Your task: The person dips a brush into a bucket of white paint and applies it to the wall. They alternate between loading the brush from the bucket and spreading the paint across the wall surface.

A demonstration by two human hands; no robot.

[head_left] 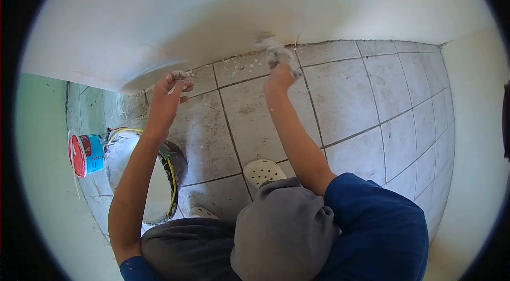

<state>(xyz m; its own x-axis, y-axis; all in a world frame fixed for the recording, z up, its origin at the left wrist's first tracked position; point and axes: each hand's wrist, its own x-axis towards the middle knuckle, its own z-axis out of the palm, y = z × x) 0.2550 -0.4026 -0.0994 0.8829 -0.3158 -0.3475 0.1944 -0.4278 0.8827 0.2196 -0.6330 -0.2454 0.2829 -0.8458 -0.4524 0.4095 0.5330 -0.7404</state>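
Observation:
My left hand [173,85], smeared with white paste, is raised near the bottom of the wall with its fingers curled. A small brown bit pokes out below those fingers; what it belongs to is hidden. My right hand [281,65] is blurred by motion and wrapped round what looks like a putty knife [267,40], its pale flat end at the foot of the wall [223,15]. White residue coats my right fingers too. Beside my left forearm stands a large dark bucket [179,161] with a yellow rim, holding white paste [158,196].
A smaller blue and red tub [95,154] is left of the bucket, near the green wall [40,137]. Grey floor tiles [345,103] with dark joints meet the walls. My pale clog [263,171] and grey-clad knees [287,228] are close below my arms.

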